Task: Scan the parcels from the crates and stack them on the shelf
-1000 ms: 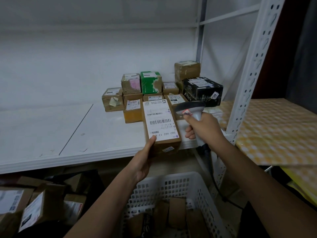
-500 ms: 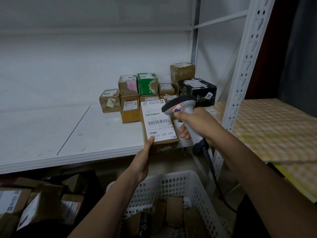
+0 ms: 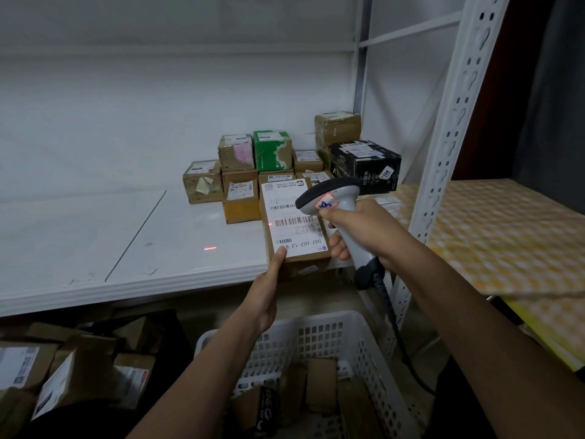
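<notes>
Change vs earlier frame: scanner (image 3: pixel 329 201) head now sits over the parcel's upper right corner; a red laser line crosses the label barcode, with a short red dash on the shelf (image 3: pixel 126 236) to the left. No beam shows in the frame half a second back.
Left hand (image 3: pixel 269 280): unchanged grip; holds the parcel (image 3: pixel 292 226) from its near left corner, thumb lying on the label edge, remaining fingers under the box and hidden.
Right hand (image 3: pixel 357 229): wrapped round the scanner handle, fingers curled; cable hangs down from the handle base.
Parcel position: held just above the front edge of the shelf, in front of the stacked group, over the white crate.
Parcel orientation: label face up, tilted toward the camera; long axis runs away from the person; printed text reads upside down, so the label's top points toward the person.
White crate (image 3: pixel 357 340): perforated plastic, below the hands; several brown cardboard parcels inside, one with dark tape.
Lower left: a pile of brown parcels (image 3: pixel 72 372) with white labels; their container cannot be made out.
Shelf stack: brown boxes, one green box (image 3: pixel 272 150) and one black box (image 3: pixel 364 164) grouped at the back right.
</notes>
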The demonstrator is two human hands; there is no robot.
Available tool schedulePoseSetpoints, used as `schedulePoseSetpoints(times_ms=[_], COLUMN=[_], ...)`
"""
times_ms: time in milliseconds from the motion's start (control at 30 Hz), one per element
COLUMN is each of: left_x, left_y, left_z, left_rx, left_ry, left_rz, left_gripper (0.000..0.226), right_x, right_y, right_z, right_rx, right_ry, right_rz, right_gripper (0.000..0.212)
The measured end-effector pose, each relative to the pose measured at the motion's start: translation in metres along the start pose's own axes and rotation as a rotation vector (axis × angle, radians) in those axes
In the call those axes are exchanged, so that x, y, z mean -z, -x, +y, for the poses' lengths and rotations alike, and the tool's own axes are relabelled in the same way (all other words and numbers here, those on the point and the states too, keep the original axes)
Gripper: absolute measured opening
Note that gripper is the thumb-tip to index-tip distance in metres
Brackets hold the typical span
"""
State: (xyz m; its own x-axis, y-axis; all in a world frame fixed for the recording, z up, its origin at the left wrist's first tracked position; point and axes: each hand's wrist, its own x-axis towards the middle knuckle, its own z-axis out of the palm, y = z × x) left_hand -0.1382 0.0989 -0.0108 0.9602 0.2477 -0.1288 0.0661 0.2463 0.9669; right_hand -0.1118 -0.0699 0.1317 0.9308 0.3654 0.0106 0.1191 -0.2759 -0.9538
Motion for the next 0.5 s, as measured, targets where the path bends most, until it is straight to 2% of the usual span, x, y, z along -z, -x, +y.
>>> schedulePoseSetpoints(times_ms=[500], left_x=[-0.0041], left_y=[-0.0023], left_z=[0.0036], left_rx=[-0.044], left_ry=[0.110], left_rz=[0.052], left_gripper=[0.032], right_x=[0.0024], right_y=[-0.0099], right_z=[0.0061], right_rx=[0.004], right_ry=[-0.014], right_rz=[0.027], right_gripper=[0.030])
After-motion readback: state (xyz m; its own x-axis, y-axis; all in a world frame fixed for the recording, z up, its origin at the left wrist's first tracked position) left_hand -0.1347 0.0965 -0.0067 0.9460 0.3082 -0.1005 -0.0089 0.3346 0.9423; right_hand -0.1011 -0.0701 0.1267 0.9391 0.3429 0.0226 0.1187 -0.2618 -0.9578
